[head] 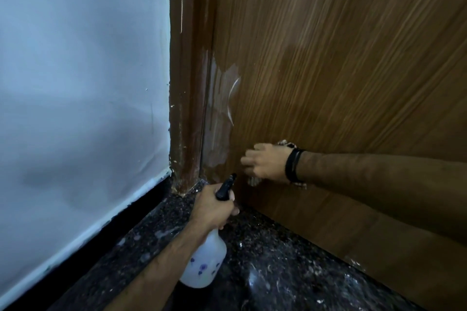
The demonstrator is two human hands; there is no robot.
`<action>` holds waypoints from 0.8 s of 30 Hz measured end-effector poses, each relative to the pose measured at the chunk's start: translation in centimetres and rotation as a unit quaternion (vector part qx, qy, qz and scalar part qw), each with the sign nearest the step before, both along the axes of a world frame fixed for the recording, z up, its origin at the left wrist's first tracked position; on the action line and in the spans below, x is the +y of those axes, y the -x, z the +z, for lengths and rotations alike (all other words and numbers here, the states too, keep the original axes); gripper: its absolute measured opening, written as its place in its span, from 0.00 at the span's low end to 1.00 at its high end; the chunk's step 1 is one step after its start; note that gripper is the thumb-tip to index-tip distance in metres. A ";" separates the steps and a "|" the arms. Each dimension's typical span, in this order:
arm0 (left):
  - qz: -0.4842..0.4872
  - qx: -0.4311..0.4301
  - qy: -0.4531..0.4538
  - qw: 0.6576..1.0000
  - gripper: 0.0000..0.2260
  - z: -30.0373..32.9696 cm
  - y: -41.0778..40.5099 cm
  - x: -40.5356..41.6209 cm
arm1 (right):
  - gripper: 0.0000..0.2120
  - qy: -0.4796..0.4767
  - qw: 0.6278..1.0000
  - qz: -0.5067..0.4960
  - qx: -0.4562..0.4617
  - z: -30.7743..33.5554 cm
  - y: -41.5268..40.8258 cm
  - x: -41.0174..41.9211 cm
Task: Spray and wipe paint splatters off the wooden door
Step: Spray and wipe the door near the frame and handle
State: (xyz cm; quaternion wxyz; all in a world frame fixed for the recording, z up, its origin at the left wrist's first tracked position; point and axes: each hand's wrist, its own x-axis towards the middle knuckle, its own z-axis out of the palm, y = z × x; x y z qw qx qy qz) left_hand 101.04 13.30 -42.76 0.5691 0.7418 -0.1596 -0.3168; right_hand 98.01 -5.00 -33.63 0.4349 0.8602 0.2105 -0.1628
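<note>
The fingers of the right hand (265,163) are curled and pressed together around a cloth (254,180), which is almost wholly hidden beneath the palm; only a small pale scrap shows under the hand and another bit near the wrist, and the hand is blurred, so the exact grip cannot be told. The cloth is held flat against the lower part of the wooden door (341,70), just right of a whitish paint smear (218,113) that runs along the door's left edge, with a thin curved white line at its right border. Dark bands (293,165) circle the right wrist, and the forearm reaches in from the right. The fingers of the left hand (212,207) are wrapped round the neck of a spray bottle (206,262), one fingertip showing at the right by the trigger. The bottle's black nozzle (226,188) points up and far toward the bottom of the smear, just below the right hand, while its translucent white body, printed with small purple flowers, hangs below the hand, nearer the camera. Left of the door stands a dark brown door frame (184,83) with white flecks along its edges, and left of that a pale blue wall (80,70) with a black skirting strip (88,242) at its foot. The floor (278,260) is dark speckled stone, dotted with pale specks.
</note>
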 end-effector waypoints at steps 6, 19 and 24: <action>0.012 -0.019 0.001 1.000 0.10 -0.4 -1.0 0.5 | 0.19 0.008 0.996 0.033 -0.083 0.2 -0.5 -0.2; 0.035 -0.047 -0.092 0.994 0.06 -1.7 -1.9 2.1 | 0.21 -0.018 0.997 0.062 -0.039 -1.0 -1.3 -0.9; 0.028 -0.046 -0.114 0.992 0.06 -2.5 -2.3 3.4 | 0.16 -0.032 0.988 0.111 -0.103 -0.9 -1.1 -1.9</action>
